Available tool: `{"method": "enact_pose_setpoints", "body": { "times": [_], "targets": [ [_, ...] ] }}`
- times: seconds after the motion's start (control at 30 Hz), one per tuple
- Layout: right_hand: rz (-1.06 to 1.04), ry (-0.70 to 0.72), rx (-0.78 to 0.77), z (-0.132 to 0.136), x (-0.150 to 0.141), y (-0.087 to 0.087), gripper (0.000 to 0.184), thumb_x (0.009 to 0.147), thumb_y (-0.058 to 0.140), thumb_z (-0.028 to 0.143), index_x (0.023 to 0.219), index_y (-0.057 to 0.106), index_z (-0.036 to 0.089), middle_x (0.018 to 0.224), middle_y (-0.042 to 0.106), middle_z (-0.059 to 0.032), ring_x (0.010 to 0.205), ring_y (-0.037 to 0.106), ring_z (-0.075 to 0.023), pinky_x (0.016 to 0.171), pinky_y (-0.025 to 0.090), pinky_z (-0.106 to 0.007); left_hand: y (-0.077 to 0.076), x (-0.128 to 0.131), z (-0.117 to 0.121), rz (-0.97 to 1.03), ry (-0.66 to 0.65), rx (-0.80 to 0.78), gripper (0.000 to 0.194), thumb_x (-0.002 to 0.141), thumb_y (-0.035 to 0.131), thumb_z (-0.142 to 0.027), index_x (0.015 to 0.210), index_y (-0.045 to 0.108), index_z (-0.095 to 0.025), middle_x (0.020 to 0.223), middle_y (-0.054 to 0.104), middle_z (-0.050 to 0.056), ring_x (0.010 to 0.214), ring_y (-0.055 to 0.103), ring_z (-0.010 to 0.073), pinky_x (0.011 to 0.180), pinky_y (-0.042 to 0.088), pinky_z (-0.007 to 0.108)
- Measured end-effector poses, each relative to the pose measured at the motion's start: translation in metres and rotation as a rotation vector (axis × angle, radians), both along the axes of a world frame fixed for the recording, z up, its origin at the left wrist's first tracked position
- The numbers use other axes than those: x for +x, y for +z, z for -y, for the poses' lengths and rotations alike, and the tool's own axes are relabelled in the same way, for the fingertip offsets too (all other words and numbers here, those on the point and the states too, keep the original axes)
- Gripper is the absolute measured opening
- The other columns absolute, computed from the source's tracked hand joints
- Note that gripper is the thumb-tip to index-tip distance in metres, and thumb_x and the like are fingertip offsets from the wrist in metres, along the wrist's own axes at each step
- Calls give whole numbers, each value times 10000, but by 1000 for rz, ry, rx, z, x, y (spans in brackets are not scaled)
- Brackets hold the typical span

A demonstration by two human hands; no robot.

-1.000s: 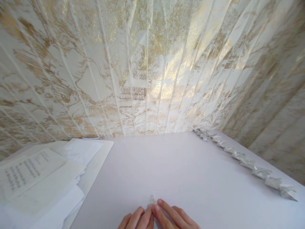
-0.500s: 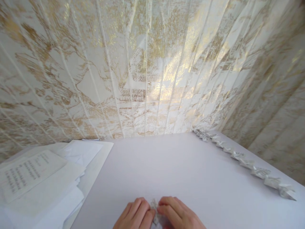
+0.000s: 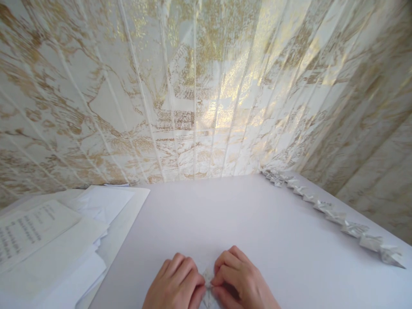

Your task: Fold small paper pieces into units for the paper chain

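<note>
A small folded paper piece [image 3: 207, 277], whitish with grey marks, lies on the white tabletop at the bottom centre. My left hand [image 3: 177, 281] grips its left side, fingers curled and pressed down. From the right, my right hand [image 3: 241, 277] pinches the paper between thumb and fingers. The fingertips of both hands almost meet over it. Much of the paper is hidden by my hands, and its lower end runs to the picture's bottom edge.
Along the right edge of the table [image 3: 206, 214] stretches a row of several folded paper shapes [image 3: 354, 229]. A pile of papers [image 3: 54, 253], with a printed sheet [image 3: 38, 227] on it, covers the left side. Gold-patterned wall covering [image 3: 193, 107] rises behind.
My hands have moved slightly up in the view, the right one more, and its knuckles are raised higher. More of the paper shows between the hands. The camera view has shifted a little.
</note>
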State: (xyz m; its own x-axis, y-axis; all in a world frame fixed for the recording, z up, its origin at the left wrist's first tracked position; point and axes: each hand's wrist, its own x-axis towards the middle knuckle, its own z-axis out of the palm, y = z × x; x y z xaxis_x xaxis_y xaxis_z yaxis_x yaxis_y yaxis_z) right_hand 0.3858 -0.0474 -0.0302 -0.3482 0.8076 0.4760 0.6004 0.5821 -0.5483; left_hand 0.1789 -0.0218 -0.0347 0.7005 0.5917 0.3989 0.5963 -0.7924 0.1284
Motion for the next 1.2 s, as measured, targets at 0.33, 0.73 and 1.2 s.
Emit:
{"method": "enact_pose_setpoints", "body": {
  "times": [0.33,0.73,1.2],
  "targets": [
    [120,-116,-349,-3,-4,17,148,818,653,85,742,576,186,876,585,-27,880,523,-205,811,447,-349,5,8,3,126,210,-312,100,850,584,-141,776,569,-207,891,563,10,878,527,218,758,414,353],
    [161,-76,-345,-4,-2,14,201,788,585,35,869,557,216,944,561,-27,916,505,-225,823,406,-379,5,9,1,193,210,-385,65,824,542,-165,803,552,-226,985,549,34,935,505,244,792,387,382],
    [187,-85,-525,-9,-7,38,272,716,572,-28,838,556,214,955,562,-8,957,486,-218,881,358,-397,4,8,1,222,185,-386,118,847,543,-194,938,584,-257,1022,573,25,983,514,241,819,434,365]
  ]
}}
